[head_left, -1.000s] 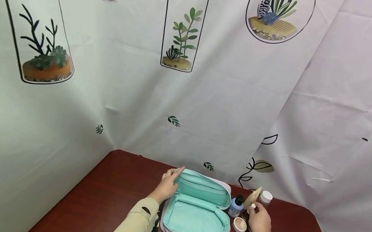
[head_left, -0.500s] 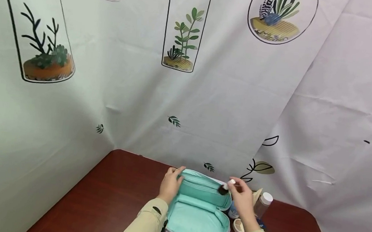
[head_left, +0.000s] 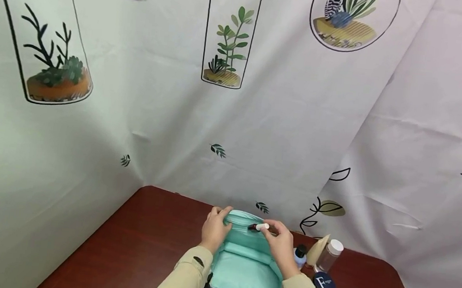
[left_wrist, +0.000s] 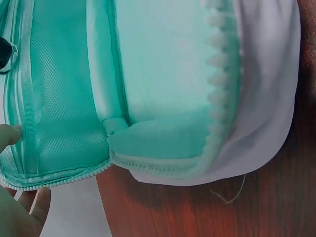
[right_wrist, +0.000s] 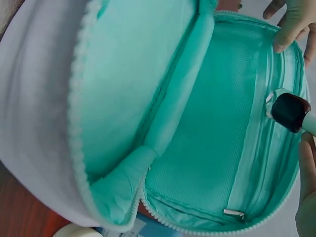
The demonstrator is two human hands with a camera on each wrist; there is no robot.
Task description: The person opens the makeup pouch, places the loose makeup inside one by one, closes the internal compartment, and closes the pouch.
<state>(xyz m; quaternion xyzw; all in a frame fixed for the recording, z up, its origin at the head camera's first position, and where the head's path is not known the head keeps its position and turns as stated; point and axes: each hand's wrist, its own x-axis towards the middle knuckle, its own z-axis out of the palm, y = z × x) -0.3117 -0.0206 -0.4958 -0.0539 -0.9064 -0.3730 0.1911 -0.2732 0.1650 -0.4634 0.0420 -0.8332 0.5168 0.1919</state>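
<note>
A toiletry bag with a mint lining (head_left: 245, 275) and pale lilac outside lies unzipped on the table, its lid (right_wrist: 212, 113) raised. My left hand (head_left: 214, 229) grips the lid's left edge, thumb inside and fingers behind, as the left wrist view shows. Between the thumb and fingers of my right hand (head_left: 281, 245) is a small nail polish bottle (right_wrist: 290, 111), dark with a white cap, pinched by the cap. It lies tilted sideways in front of the lid's upper zip pocket (right_wrist: 269, 143), dark end towards the left hand. Whether it touches the pocket cannot be told.
Right of the bag stand a blue bottle with a black cap (head_left: 300, 256), a beige tube (head_left: 318, 249) and a clear jar with a white lid (head_left: 330, 255). A round navy compact (head_left: 323, 284) sits nearer. Behind the table (head_left: 134, 241) hangs a printed cloth.
My right hand has lifted the nail polish bottle from among the items on the right and carried it left to the lid. The left hand stays at the lid's left edge.
</note>
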